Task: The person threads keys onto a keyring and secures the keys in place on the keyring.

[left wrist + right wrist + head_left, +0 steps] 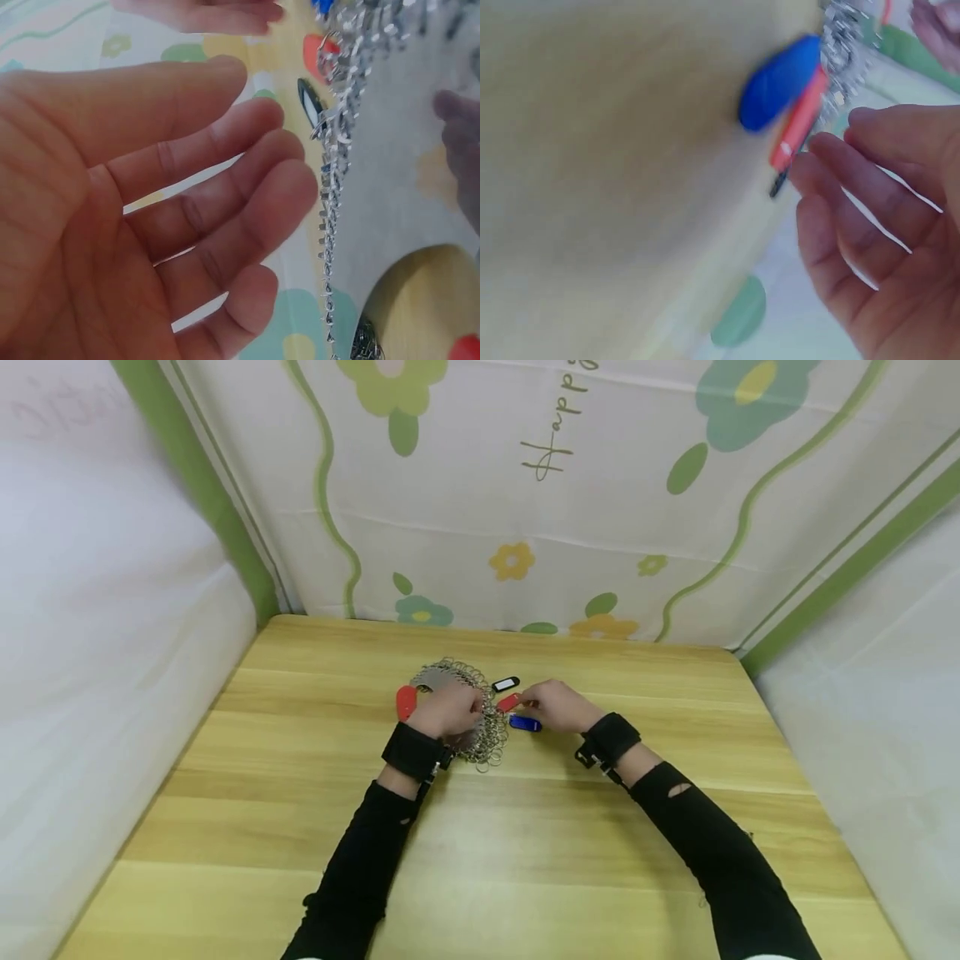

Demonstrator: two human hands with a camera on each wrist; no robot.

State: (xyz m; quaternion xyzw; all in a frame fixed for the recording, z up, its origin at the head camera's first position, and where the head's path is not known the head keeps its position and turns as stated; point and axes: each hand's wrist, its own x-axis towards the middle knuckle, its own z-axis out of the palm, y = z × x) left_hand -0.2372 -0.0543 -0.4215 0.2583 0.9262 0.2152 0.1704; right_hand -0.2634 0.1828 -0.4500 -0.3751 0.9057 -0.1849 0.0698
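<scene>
A round, shiny metal disc (433, 678) edged with many small metal rings (492, 745) lies on the table. My left hand (445, 708) is over it; in the left wrist view its loosely bent fingers (251, 214) hold nothing. On the disc's right side are a black key tag (506, 684) with a white label, a red key tag (509, 702) and a blue key tag (526, 723). Beside them is my right hand (561, 706), its relaxed fingertips (810, 169) close to the red tag. Whether they touch it, I cannot tell. Another red tag (406, 702) lies at the disc's left edge.
The wooden table (510, 860) extends around the disc. A white cloth wall (450, 510) with flower prints rises behind it, and white side walls (112, 568) stand at left and right. A black strap (611, 739) circles each wrist.
</scene>
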